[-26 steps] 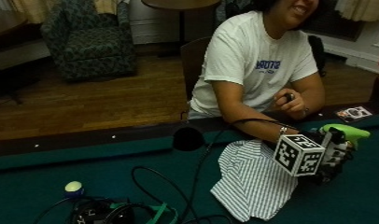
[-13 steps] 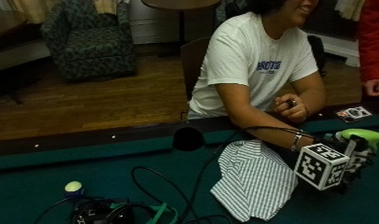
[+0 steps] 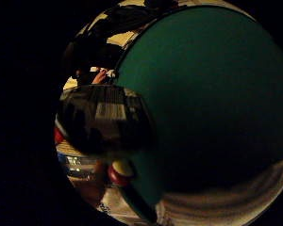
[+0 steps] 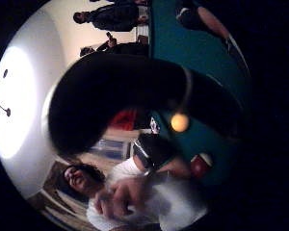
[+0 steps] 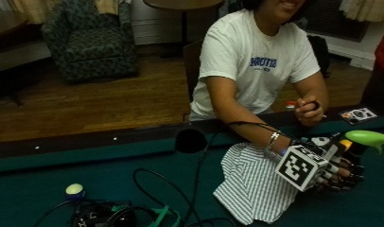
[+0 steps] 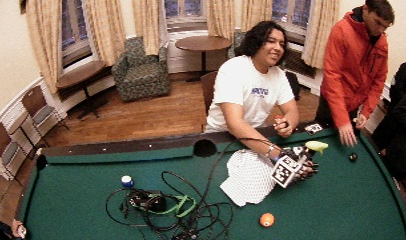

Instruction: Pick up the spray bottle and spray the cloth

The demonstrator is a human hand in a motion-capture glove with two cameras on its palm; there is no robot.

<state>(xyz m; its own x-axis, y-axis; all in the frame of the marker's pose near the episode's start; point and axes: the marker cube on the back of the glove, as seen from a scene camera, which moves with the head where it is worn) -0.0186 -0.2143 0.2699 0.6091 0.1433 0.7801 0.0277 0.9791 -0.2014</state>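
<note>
Green felt covers the pool table (image 5: 66, 165), where a striped cloth (image 5: 255, 184) lies near the rail. Just beside it, the gloved right hand (image 5: 336, 170) has its fingers curled around a green-topped spray bottle (image 5: 367, 138), held upright above the felt.

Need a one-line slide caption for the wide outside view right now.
Gloved right hand grips the green-topped spray bottle beside the striped cloth on the green pool table.
</note>
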